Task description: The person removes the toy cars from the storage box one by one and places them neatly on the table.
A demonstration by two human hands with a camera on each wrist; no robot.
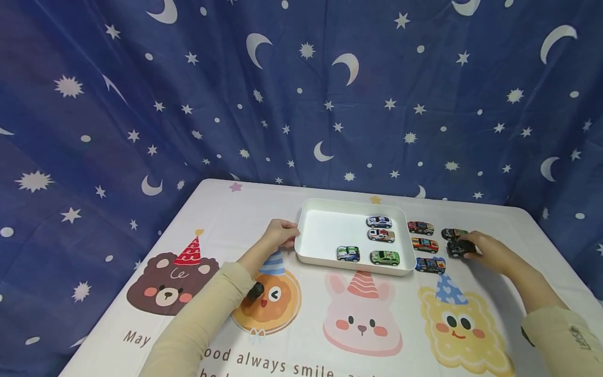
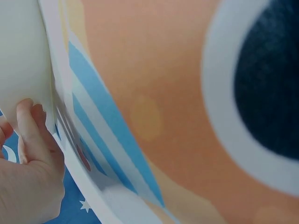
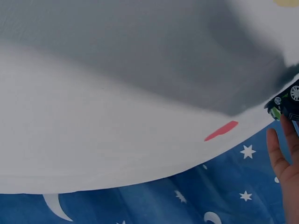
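My left hand [image 1: 281, 233] grips the left end of a shallow white tray [image 1: 325, 263]; in the left wrist view the bent fingers [image 2: 30, 116] lie against its wall. Inside the tray stand several toy cars, among them a green one [image 1: 384, 257] and a white-blue-green one [image 1: 348, 254]. To its right, my right hand [image 1: 490, 251] pinches a black toy car [image 1: 459, 248] from its right side. Just behind that car is a dark green toy car [image 1: 453, 233]. The right wrist view catches fingers [image 3: 275, 151] below dark car wheels at its right edge.
Between the tray and my right hand stands a column of toy cars: a dark red one [image 1: 421, 228], an orange one [image 1: 425, 244] and a blue-black one [image 1: 431, 265]. A printed white cloth [image 1: 311, 319] covers the table. A blue starry curtain [image 1: 292, 104] hangs behind.
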